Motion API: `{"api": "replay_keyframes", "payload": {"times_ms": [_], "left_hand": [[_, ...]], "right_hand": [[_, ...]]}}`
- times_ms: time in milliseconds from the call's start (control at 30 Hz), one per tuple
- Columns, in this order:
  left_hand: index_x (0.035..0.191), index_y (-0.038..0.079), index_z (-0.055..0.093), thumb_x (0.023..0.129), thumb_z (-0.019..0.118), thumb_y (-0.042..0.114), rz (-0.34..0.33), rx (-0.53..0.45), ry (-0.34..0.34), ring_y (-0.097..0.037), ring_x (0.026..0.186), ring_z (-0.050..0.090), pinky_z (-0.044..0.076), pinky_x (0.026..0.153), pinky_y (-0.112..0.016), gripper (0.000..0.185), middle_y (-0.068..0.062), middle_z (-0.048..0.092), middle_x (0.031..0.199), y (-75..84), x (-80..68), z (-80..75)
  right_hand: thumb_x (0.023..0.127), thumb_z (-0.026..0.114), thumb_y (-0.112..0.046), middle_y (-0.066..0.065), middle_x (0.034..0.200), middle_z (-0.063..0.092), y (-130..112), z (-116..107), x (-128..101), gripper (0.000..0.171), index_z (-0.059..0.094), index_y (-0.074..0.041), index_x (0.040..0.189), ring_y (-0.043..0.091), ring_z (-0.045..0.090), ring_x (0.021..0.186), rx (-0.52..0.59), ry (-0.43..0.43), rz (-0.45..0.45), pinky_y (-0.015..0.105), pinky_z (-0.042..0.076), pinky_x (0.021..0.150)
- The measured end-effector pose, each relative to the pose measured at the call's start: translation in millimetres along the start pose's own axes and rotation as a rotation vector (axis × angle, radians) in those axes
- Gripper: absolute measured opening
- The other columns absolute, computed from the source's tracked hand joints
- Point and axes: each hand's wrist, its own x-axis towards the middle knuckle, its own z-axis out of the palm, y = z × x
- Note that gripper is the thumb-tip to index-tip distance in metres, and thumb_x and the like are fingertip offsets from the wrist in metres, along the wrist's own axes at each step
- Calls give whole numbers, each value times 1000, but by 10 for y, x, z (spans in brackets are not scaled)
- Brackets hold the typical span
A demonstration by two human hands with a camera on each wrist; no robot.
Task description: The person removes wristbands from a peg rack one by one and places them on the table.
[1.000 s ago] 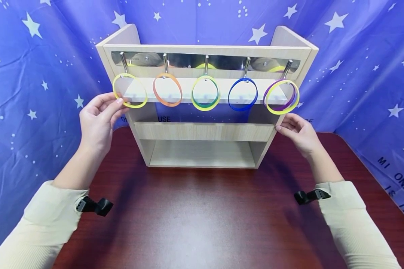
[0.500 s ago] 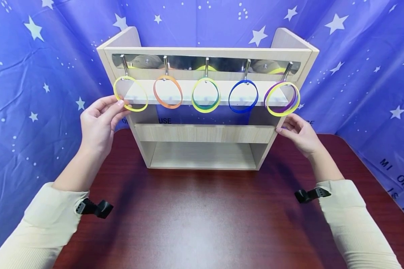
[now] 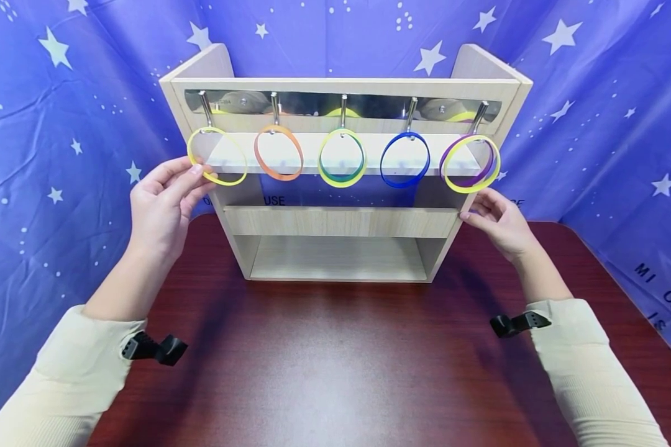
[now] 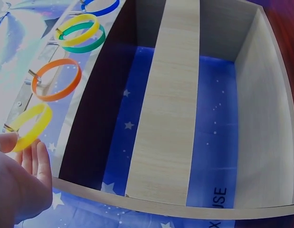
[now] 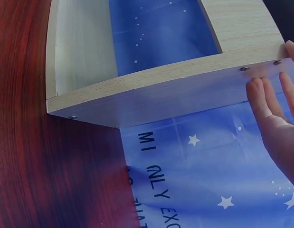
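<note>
A wooden rack (image 3: 341, 220) stands on the table with a metal hook rail (image 3: 313, 102) across its top. Five rings hang from the hooks: yellow (image 3: 244, 164), orange (image 3: 282, 179), green-yellow (image 3: 342, 183), blue (image 3: 404, 185) and purple-yellow (image 3: 470, 189). My left hand (image 3: 198, 171) pinches the lower left edge of the yellow ring, which stays on its hook. In the left wrist view the thumb (image 4: 5, 141) lies against that yellow ring (image 4: 35, 134). My right hand (image 3: 472, 208) rests with straight fingers (image 5: 260, 97) on the rack's right side wall (image 5: 184, 90).
The rack sits at the back of a dark red table (image 3: 335, 360). A blue cloth with white stars (image 3: 61, 93) hangs behind and at both sides. Black wrist straps (image 3: 156, 347) sit on both cream sleeves. An orange ring (image 4: 59, 96) hangs beside the yellow one.
</note>
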Motion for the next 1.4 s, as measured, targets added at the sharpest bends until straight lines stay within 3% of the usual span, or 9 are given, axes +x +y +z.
{"api": "replay_keyframes", "payload": {"times_ms": [367, 667, 900, 1400], "left_hand": [[91, -7, 66, 84, 65, -10, -28, -25, -8, -21, 75, 72, 63, 74, -29, 8, -14, 72, 80, 89, -3, 31], [91, -5, 66, 84, 65, -9, -41, -13, -27, -20, 77, 72, 63, 75, -28, 8, -13, 73, 80, 91, -32, 59], [93, -5, 66, 84, 65, -10, -24, -30, -38, -20, 78, 72, 63, 76, -29, 10, -13, 73, 81, 123, -35, 82], [96, -7, 66, 85, 65, -8, -57, -77, -49, -21, 79, 72, 63, 77, -29, 11, -14, 73, 84, 160, -91, 90]], "right_hand": [[85, 52, 20, -4, 102, 67, 14, 11, -6, 43, 62, -12, 113, 4, 64, 95, 35, -5, -2, 12, 55, 84], [85, 54, 19, -7, 103, 66, 45, 13, -71, 45, 62, -16, 113, 3, 62, 97, -9, 11, 15, 10, 53, 84], [85, 54, 18, -6, 104, 66, 14, 13, -34, 44, 62, -14, 113, 4, 63, 97, 8, 7, 10, 11, 54, 85], [86, 54, 18, -5, 103, 66, 17, 8, -38, 41, 60, -11, 114, 4, 63, 96, 16, 4, 15, 11, 55, 86]]}}
